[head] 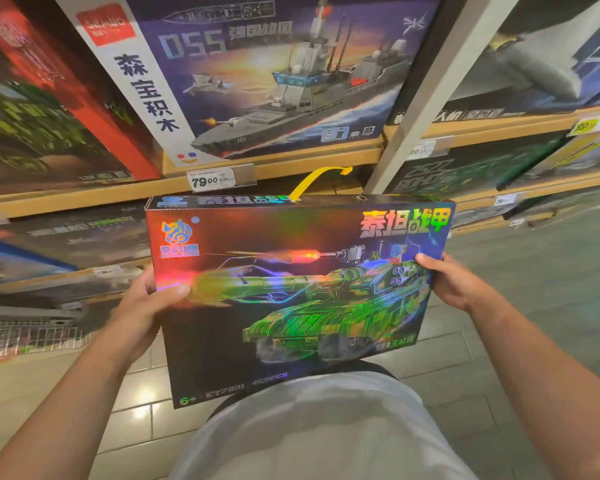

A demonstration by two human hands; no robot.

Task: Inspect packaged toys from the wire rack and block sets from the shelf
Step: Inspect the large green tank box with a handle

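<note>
Now I hold the shiny holographic tank block-set box (291,292) level, long axis running between my left hand (146,303) and right hand (454,285), fingers clamped on both short edges.

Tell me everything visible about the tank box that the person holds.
The tank box is a flat rectangular carton with a glossy holographic front showing a green tank, yellow Chinese title and "6+" mark. A yellow handle arches from its top edge. It is held upright, slightly tilted, before the shelves; the left hand grips its left edge, the right hand its right edge.
</note>
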